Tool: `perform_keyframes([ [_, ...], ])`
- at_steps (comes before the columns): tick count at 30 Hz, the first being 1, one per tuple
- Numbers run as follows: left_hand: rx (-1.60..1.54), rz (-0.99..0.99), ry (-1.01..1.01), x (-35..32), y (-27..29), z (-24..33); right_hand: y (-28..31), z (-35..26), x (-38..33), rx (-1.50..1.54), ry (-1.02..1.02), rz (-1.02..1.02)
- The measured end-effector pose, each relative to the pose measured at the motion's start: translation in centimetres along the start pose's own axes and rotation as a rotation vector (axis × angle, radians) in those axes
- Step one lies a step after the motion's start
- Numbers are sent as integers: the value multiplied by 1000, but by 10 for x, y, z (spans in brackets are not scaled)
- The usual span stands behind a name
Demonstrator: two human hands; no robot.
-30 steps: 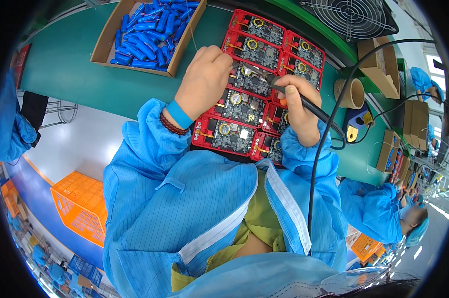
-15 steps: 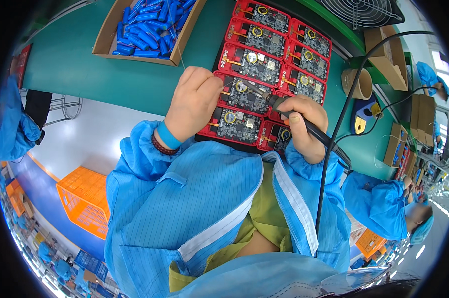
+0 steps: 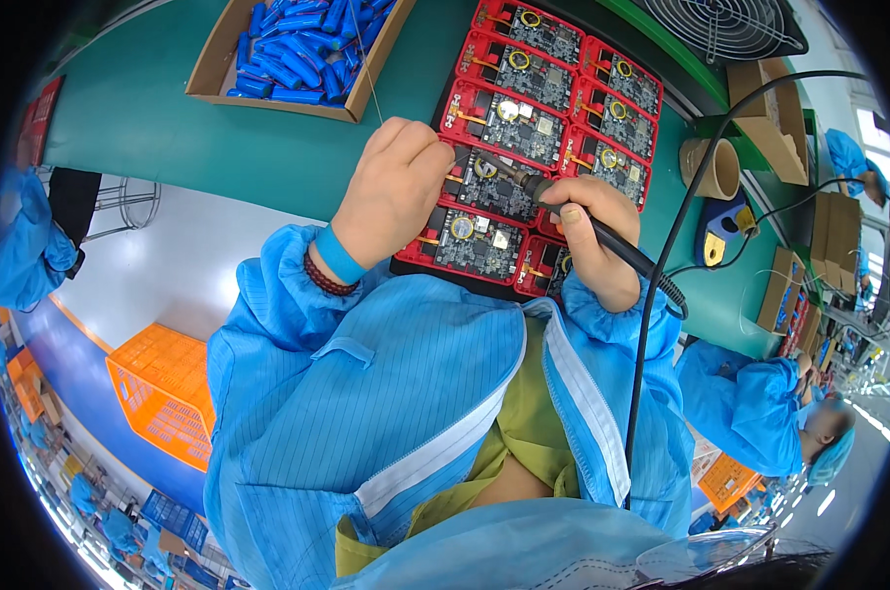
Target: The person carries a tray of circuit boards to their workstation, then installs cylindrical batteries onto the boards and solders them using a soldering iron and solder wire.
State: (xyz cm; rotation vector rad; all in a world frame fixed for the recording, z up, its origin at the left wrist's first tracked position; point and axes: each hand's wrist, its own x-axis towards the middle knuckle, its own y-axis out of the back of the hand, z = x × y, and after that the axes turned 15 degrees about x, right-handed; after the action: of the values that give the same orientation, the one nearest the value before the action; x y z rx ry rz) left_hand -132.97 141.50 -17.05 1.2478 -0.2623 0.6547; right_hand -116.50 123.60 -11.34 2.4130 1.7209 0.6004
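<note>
My right hand [image 3: 602,241] is closed around a soldering iron [image 3: 535,185] with a dark handle. Its tip points left onto a circuit board [image 3: 509,200] in a red case, close to a round coin-cell part. Just left of that board, my left hand [image 3: 391,192] is pinched on a thin solder wire [image 3: 374,96], which runs up past the box of blue cells. The wire's short end reaches toward the iron tip; whether they touch I cannot tell. Several red cases [image 3: 448,116] with like boards lie in two columns under and beyond my hands.
A cardboard box [image 3: 297,110] of blue cylindrical cells stands at the far left. On the right are a tape roll [image 3: 712,167], a blue-and-yellow iron stand [image 3: 720,234] and a black fan [image 3: 720,25]. The iron's black cable [image 3: 652,295] loops there. A co-worker [image 3: 750,403] sits at right.
Both hands stay over the same board, still holding the iron and the solder wire. The right hand has shifted slightly left, and the view has moved a little.
</note>
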Motion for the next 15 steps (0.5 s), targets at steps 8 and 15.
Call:
perform_keyframes([
  [8, -6, -23, -5, 4, -2, -2, 0, 2, 3, -10, -23, -20],
  [15, -27, -25, -6, 4, -2, -1, 1, 3, 1, 30, -13, 14],
])
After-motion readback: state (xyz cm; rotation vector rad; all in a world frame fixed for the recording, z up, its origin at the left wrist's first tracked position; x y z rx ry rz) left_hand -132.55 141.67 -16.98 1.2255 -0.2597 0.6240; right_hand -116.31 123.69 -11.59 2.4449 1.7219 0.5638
